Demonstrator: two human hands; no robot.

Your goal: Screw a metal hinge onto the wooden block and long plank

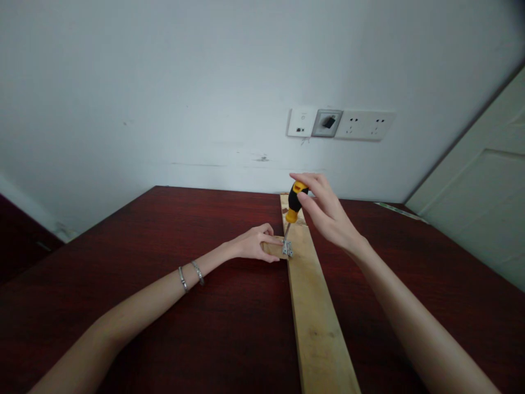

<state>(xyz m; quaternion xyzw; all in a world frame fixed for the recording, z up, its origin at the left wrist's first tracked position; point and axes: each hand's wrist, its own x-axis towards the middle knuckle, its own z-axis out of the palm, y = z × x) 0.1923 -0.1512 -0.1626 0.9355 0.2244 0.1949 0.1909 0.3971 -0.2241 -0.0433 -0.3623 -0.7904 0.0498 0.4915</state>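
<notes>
presently, both bare hands at work near the middle of a dark red tabletop [229, 339]. right hand [328, 210] pinches the handle of a screwdriver [293, 204], black and yellow, between thumb and fingers, the forefinger lying across the butt end; a narrow grip, palm off the handle. screwdriver leans a little, handle up and toward the right hand, shaft down to a metal hinge [288, 248]. tip meets the hinge's left leaf near its far edge; whether it is seated in a screw, too small to tell.

left hand [255, 243] holds a small wooden block [272, 250], thumb on the near edge, one finger stretched along the top toward the hinge. block lies just beside the left edge of a long pale plank [315, 312], hinge bridging the two. plank runs from the near edge of view to the wall side of the tabletop.

two silver bracelets [182, 279] on the left forearm. beyond, a pale wall [184, 82] with a row of sockets [365, 126], a black plug [328, 121] among them.
</notes>
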